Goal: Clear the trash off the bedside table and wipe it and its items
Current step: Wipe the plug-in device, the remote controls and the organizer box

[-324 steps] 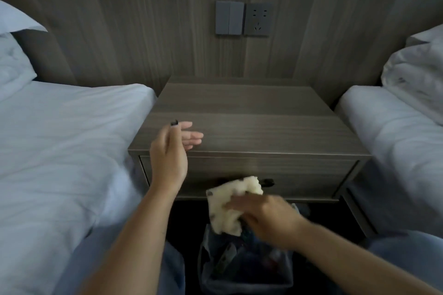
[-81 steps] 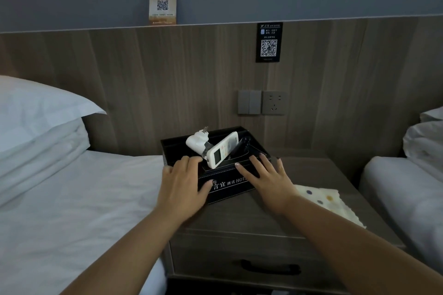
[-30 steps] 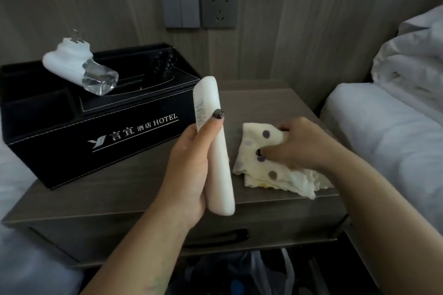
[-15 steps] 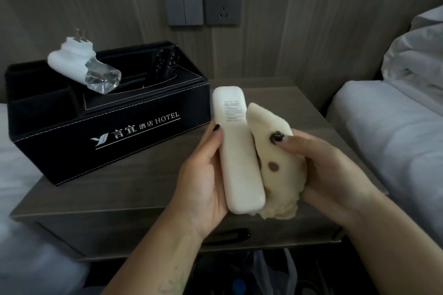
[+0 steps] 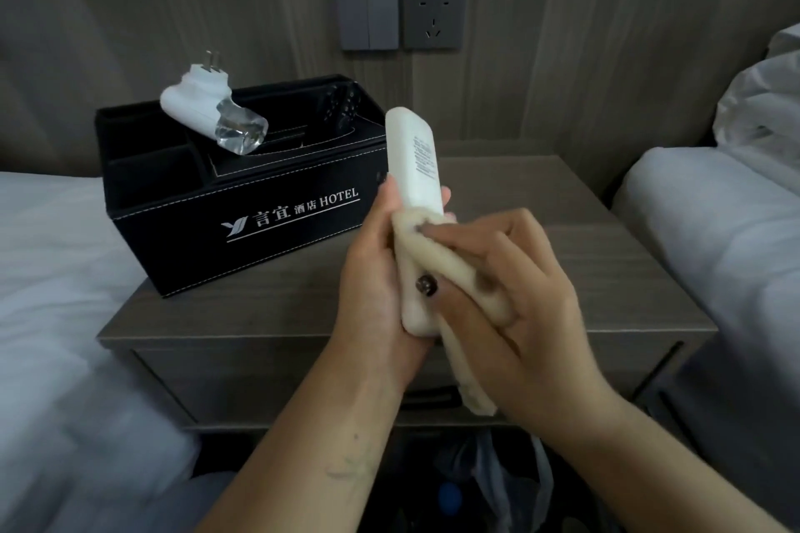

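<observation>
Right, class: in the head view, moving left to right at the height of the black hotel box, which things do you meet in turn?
Left bed → black hotel box → white remote, gripped by the left hand → cloth, pressed on it by the right hand → bare bedside table → right bed.

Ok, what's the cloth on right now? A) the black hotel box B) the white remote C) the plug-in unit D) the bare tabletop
B: the right hand presses the cloth against the white remote, which the left hand holds up above the bedside table.
</observation>
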Demonstrator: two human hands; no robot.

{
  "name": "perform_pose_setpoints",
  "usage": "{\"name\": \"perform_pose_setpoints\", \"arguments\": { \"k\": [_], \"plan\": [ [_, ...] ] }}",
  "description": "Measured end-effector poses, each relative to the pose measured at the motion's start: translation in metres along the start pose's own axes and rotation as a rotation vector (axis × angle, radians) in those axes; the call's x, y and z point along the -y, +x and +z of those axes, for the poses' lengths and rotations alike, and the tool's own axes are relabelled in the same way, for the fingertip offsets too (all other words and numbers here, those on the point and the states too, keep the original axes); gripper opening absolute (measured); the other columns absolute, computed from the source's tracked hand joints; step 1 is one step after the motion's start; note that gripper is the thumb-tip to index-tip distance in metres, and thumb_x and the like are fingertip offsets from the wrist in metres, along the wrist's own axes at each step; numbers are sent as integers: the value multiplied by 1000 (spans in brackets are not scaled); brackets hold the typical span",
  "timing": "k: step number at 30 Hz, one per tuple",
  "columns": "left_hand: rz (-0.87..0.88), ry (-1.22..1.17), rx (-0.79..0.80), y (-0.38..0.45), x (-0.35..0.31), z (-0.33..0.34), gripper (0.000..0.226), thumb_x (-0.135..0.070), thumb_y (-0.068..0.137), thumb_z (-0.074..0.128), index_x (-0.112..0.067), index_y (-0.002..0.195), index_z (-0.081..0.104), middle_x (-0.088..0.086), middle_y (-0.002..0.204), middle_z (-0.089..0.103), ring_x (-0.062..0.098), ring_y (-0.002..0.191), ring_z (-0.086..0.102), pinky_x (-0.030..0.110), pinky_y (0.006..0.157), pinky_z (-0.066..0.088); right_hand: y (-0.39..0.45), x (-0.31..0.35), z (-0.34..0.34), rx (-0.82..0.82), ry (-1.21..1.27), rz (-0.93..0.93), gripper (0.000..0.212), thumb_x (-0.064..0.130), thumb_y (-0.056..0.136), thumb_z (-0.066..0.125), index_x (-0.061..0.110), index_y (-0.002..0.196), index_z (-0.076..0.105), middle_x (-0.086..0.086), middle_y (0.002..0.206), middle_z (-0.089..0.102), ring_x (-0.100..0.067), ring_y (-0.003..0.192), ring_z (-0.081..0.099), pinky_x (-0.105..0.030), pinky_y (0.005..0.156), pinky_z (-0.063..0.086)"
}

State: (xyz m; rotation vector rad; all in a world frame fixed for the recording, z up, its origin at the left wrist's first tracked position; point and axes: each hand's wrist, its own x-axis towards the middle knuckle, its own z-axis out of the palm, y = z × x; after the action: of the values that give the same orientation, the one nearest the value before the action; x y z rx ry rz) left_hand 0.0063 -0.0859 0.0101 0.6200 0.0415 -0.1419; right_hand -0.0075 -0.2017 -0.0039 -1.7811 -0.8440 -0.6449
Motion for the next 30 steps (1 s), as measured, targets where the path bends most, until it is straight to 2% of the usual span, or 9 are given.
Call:
{"name": "perform_pose_setpoints", "arguments": {
  "k": [4,8,11,13,16,21,24,26,30],
  "plan": [
    [-47,4,5,-12,-6,-7,56,-57,78,58,-9,105,65,8,83,59,18,72,63,28,65,57,-3,5,10,32,39,-84,24,5,91,58,4,112,67,-6,100,52,-13,93,56,-17,81,46],
    [-112,9,45,-23,-10,-12,57,-57,86,52,-7,110,64,9,72,64,19,62,67,27,57,57,-3,5,13,103,3,-204,22,11,92,57,5,110,67,-7,99,52,-9,92,55,-18,77,46],
    [-81,-45,19,-23,-13,-12,54,-50,81,57,-1,97,72,12,84,69,22,74,69,32,72,58,6,0,9,-2,-70,-148,24,2,89,60,9,111,67,-5,98,51,-1,92,52,-11,81,40],
    [-52,-44,19,-25,-19,-13,55,-50,77,58,0,95,75,11,88,69,20,80,68,29,79,56,7,3,10,-14,-62,-171,25,3,90,59,9,113,66,-5,98,51,-4,91,53,-12,81,40],
    [-50,7,-2,-29,-26,-20,62,-55,76,59,-5,112,70,6,98,66,16,94,61,29,84,51,-3,15,22,75,-33,-286,24,6,91,56,4,113,67,-6,100,52,-9,89,54,-17,74,45],
    [-51,-41,-11,-24,-28,-21,58,-49,79,57,2,102,73,12,90,67,21,81,67,31,84,53,9,6,25,-14,-67,-165,27,-6,86,59,1,111,68,-7,98,52,-7,90,54,-16,80,43],
    [-79,-10,22,-26,-28,-23,56,-52,85,55,-2,95,77,11,88,68,21,78,68,31,79,56,6,5,27,34,-78,-250,26,-2,88,57,1,111,68,-7,99,52,-8,88,54,-22,85,47],
    [-97,-14,26,-26,-26,-23,54,-51,89,53,-4,90,78,10,85,69,20,75,70,29,72,58,10,1,25,24,-93,-256,26,-4,87,59,2,111,68,-6,98,51,-5,87,53,-18,80,46],
    [-74,-2,37,-26,-19,-20,43,-42,90,53,-7,90,78,8,81,72,18,71,72,26,64,59,22,-5,23,-113,-138,-130,28,-4,87,60,6,112,68,-6,98,51,-2,88,51,-13,76,43]
  ]
}}
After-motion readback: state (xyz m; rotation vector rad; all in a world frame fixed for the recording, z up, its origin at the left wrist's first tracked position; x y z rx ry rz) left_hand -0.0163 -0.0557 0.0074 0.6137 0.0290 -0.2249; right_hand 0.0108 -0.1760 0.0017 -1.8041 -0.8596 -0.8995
